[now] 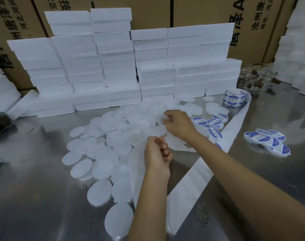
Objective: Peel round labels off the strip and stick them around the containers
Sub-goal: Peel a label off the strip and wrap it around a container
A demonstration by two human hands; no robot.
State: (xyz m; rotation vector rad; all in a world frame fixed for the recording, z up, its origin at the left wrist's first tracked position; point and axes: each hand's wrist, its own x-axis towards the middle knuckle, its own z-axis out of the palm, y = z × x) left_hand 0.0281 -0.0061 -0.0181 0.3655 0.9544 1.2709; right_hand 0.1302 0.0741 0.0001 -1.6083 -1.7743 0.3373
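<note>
Mid-table, the right hand (pixel 178 123) pinches a blank lid (pixel 159 130) from the pile; just nearer, the left hand (pixel 157 154) pinches the strip (pixel 188 173), which trails toward the near edge.

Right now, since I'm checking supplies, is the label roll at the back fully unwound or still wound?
Still partly wound: the label roll stands coiled with blue labels showing, while its bare backing strip trails forward across the metal table.

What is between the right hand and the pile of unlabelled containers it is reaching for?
Nothing visible. The right hand is already at the heap of plain white containers, fingers on one at its top. The left hand grips the backing strip nearer the camera, clear of that reach.
</note>
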